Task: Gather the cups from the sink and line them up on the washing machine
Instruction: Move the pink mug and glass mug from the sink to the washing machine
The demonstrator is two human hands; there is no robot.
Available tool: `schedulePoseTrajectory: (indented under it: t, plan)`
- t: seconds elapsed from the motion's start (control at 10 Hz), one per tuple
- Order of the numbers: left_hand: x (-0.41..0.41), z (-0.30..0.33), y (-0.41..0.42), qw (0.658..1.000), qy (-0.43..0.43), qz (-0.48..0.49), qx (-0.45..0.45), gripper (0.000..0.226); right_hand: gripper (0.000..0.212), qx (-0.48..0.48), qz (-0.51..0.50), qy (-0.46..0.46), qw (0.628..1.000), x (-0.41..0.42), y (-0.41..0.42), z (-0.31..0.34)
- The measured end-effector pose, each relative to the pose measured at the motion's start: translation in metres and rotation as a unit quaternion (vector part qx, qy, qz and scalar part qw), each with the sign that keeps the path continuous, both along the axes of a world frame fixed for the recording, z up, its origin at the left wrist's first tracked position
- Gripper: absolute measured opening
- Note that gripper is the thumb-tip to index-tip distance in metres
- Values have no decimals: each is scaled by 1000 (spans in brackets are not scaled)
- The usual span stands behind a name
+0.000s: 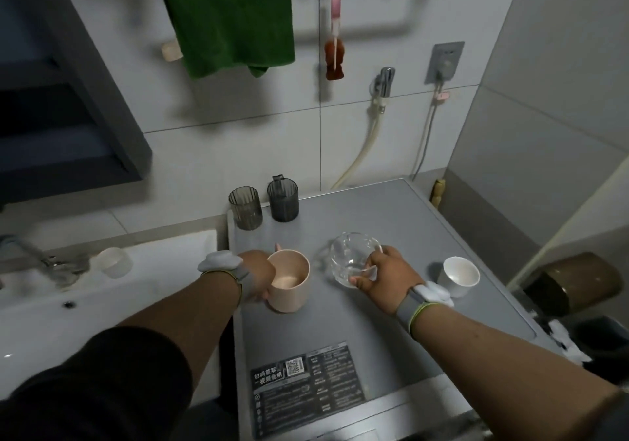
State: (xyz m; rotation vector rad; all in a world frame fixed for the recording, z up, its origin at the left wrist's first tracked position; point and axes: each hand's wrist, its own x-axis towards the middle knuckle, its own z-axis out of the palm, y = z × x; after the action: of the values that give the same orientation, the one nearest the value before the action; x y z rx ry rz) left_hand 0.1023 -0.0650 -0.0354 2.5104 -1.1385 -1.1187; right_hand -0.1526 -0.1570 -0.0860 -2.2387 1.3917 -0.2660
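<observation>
A pale pink plastic mug (289, 280) stands upright on the flat grey lid of a top-loading washing machine (340, 318), near its left edge. The left hand (257, 279) wraps around the mug's left side, fingers curled against its wall. Just to the right, the right hand (384, 279) holds a clear glass cup (354, 258) tilted toward the camera, thumb and fingers pinching its near rim; whether its base touches the lid cannot be told. Beyond the right wrist, a small white cup (459, 275) stands upright on the lid near the right edge.

At the back left corner of the lid, two dark see-through ribbed tumblers stand side by side: a smoky grey one (245, 207) on the left and a darker one (283, 200) with a handle on the right.

Each wrist wears a grey band carrying a white device. The left arm has a dark sleeve (95, 379).

To the left of the machine is a white ceramic sink (102, 304) with a metal tap (51, 260), and a frosted white cup (114, 262) rests on the sink's back ledge. On the tiled wall above hang a green towel (231, 18) and a pink-handled brush (335, 32).
</observation>
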Motion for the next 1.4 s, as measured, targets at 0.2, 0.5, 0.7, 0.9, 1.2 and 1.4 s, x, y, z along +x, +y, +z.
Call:
schedulePoseTrajectory:
  t: [0.2, 0.5, 0.7, 0.9, 1.2, 1.4]
  plan:
    - [-37, 0, -25, 999, -30, 36, -22, 27, 33, 10, 60, -6, 998, -19, -44, -1]
    - [-58, 9, -49, 999, -23, -12, 25, 39, 32, 25, 80, -25, 996, -23, -90, -6]
    - [-53, 5, -73, 998, -37, -35, 49, 27, 31, 30, 72, -10, 997, -15, -105, -11]
    - [-43, -15, -102, 999, 3, 36, -21, 39, 32, 37, 54, -12, 998, -8, -123, -17]
    - [-25, -40, -135, 999, -1, 28, -24, 41, 30, 46, 13, -32, 998, 4, -148, -23]
    - [-29, -56, -134, 981, -114, 88, -126, 59, 28, 43, 9, -39, 998, 13, -162, -26]
